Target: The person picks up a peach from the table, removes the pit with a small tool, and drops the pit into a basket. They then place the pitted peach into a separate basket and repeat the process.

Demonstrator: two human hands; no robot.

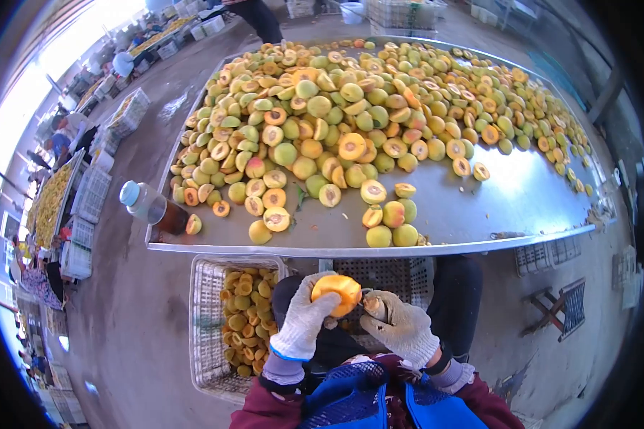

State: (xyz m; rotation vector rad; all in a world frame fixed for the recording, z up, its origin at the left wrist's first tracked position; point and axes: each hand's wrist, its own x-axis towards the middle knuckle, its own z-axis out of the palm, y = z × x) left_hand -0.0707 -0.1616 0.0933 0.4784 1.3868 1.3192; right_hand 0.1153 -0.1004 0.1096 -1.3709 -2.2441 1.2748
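Below the near edge of a broad grey metal table (479, 207), a large yellow-orange piece of fruit (345, 292) is held in the left hand (300, 325), in a pale knitted glove with blue trim at the cuff. Its rounded side is cupped by bent fingers and thumb. At its four o'clock, the right hand (402, 330), in a stained knitted glove, is brought close with fingers curled; whether anything is pinched there cannot be told. The heap of green and orange fruit (318, 107) is spread at twelve o'clock, a clear bottle with a pale blue cap (148, 204) is placed at ten, and fruit pieces are held in a white plastic crate (206, 325) at eight.

For good handling, the piece is best supported lightly from beneath, since its flesh could be bruised by squeezing. Its exposed face should be kept unobstructed, with the left fingertips held clear of the right hand.
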